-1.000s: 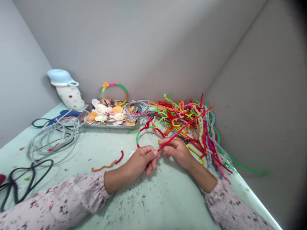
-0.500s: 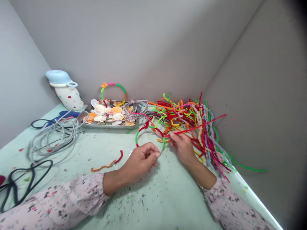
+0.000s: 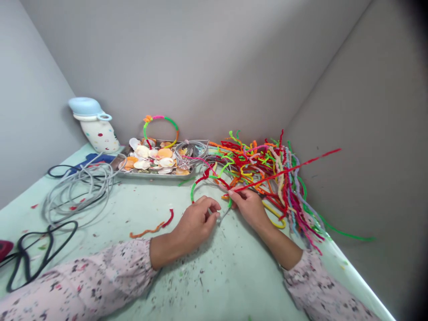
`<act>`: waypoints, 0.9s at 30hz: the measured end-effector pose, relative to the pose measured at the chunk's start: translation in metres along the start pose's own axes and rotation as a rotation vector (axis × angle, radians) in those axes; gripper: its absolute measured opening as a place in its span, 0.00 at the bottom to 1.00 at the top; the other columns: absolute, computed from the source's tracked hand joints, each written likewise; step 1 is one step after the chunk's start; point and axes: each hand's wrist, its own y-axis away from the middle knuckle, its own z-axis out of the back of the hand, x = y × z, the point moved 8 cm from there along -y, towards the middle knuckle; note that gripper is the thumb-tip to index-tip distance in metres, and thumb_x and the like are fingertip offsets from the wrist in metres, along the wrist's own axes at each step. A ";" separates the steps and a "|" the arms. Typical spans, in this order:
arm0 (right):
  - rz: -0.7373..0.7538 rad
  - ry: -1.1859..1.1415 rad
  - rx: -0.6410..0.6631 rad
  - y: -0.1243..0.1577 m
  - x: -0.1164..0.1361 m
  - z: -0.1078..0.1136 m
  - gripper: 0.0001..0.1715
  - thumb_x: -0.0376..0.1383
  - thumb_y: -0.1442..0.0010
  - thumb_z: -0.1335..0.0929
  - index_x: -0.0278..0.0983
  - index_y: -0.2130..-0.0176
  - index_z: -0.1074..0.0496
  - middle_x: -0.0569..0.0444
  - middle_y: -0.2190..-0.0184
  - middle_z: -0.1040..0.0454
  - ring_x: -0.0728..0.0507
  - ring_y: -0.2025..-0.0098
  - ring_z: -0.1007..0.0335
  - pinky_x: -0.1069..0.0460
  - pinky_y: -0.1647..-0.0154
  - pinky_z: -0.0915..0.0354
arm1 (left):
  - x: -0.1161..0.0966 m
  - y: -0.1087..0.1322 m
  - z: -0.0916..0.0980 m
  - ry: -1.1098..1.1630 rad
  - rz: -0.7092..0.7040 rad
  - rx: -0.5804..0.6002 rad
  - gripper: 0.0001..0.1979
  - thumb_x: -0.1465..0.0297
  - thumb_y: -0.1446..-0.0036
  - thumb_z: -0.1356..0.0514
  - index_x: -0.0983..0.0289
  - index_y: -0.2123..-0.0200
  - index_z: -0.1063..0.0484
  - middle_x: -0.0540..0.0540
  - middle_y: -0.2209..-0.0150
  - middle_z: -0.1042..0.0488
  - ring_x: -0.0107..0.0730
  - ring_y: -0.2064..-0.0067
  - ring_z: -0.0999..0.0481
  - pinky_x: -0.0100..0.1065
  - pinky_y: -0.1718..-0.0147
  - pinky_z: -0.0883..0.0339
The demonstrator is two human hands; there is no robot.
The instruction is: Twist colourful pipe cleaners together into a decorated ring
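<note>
My left hand point(image 3: 197, 220) rests on the pale green table with fingers pinched on the bare grey end of a hoop point(image 3: 203, 179) partly wrapped in green and red pipe cleaner. My right hand point(image 3: 249, 206) is closed on a long red pipe cleaner point(image 3: 287, 170) near its lower end, beside the hoop's green part. The red strand slants up to the right over the heap of coloured pipe cleaners point(image 3: 267, 169).
A metal tray point(image 3: 147, 173) of shells sits behind, with a wrapped hoop point(image 3: 160, 121) leaning on the wall. A white dotted jug point(image 3: 95, 127) stands at the back left. Grey cables point(image 3: 76, 187) and black cord point(image 3: 33, 249) lie left. An orange-red piece point(image 3: 152, 228) lies near my left wrist.
My right hand moved back toward the hoop while the red pipe cleaner's free end swung farther up and right. My left hand shifted slightly forward on the hoop's end.
</note>
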 end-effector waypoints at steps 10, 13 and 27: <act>0.080 -0.442 0.170 0.012 0.017 -0.011 0.13 0.45 0.43 0.32 0.38 0.64 0.29 0.59 0.82 0.29 0.49 0.79 0.34 0.55 0.77 0.38 | -0.006 0.002 0.001 -0.035 -0.017 -0.010 0.10 0.65 0.47 0.39 0.63 0.62 0.31 0.51 0.66 0.32 0.27 0.70 0.34 0.30 0.69 0.41; 0.113 -0.485 0.213 0.017 0.021 -0.016 0.12 0.44 0.42 0.33 0.38 0.63 0.29 0.59 0.82 0.29 0.49 0.78 0.33 0.55 0.76 0.37 | -0.009 0.002 0.001 -0.054 -0.065 -0.014 0.07 0.66 0.47 0.39 0.63 0.67 0.30 0.50 0.69 0.34 0.27 0.69 0.35 0.30 0.69 0.42; 0.189 -0.488 0.135 0.019 0.026 -0.009 0.06 0.38 0.44 0.32 0.39 0.64 0.30 0.60 0.78 0.30 0.51 0.77 0.34 0.55 0.74 0.38 | 0.006 0.002 0.004 0.288 0.067 -0.100 0.09 0.66 0.44 0.41 0.62 0.61 0.36 0.47 0.73 0.34 0.26 0.71 0.34 0.27 0.72 0.39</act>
